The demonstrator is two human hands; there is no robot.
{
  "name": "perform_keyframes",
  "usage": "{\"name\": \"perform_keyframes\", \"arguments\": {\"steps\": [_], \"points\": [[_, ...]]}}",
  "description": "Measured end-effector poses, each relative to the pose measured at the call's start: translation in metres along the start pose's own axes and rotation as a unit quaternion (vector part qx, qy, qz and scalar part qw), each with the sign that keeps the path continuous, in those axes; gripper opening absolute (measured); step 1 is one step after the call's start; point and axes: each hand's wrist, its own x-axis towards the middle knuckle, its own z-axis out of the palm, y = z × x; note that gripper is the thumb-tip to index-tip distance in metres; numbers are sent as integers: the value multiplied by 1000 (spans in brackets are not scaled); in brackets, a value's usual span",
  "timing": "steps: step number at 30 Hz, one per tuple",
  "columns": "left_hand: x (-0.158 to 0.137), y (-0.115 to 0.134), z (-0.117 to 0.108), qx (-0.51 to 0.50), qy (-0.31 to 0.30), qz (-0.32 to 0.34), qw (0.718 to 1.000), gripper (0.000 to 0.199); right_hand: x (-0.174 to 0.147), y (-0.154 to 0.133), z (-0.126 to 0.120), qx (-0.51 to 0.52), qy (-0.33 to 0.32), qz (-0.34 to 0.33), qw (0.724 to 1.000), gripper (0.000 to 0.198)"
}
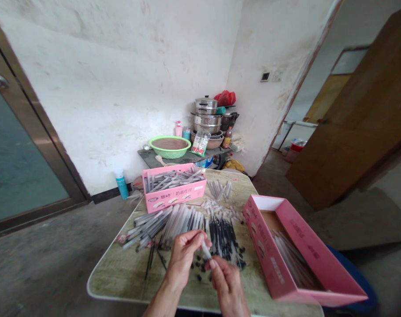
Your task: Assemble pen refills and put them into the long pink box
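Pen tube (205, 250), pale and cloudy, slanting between my two hands above the near part of a table (114, 281). My left hand (182, 253) pinches its upper end between thumb and fingers; my right hand (227, 281) pinches its lower end, thumb on top. Small black caps (199, 278) lie scattered on the tabletop under and between my hands. Just beyond my right hand is a row of thin black refills (222, 235). To their left, clear tubes (179, 220) lie side by side, and farther left is a loose heap of grey and black pens (152, 226). Small whitish pieces (218, 208) spread behind the refills. A pink box (176, 198), piled high with tubes, stands at the far left of the table. On the right, a second pink box (304, 240) holds long, pale sticks (291, 262). Beyond the table are a green basin (170, 152) and stacked metal pots (207, 123).
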Motion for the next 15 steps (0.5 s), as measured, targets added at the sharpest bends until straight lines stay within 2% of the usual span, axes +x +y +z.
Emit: {"name": "perform_keyframes", "arguments": {"steps": [3,5,6,8,10,11,12,15], "points": [[-1,0,3,8,24,5,1000,30,-1,5,3,-170,67,-99,978,34],[-1,1,5,14,51,10,999,31,-1,5,5,-211,91,-115,966,31],[-1,2,6,16,60,11,998,32,-1,3,6,-201,96,-105,969,31],[-1,4,6,8,58,9,998,32,1,-4,6,-113,74,-52,990,31],[-1,9,5,-19,17,2,1000,33,3,-14,4,60,20,32,998,35],[-2,11,5,-39,-16,-5,999,34,4,-18,3,161,-12,72,984,38],[-2,13,5,-62,-51,-13,997,37,4,-22,2,260,-43,107,959,39],[-4,18,4,-126,-137,-33,982,44,3,-27,-1,475,-114,160,857,35]]}}
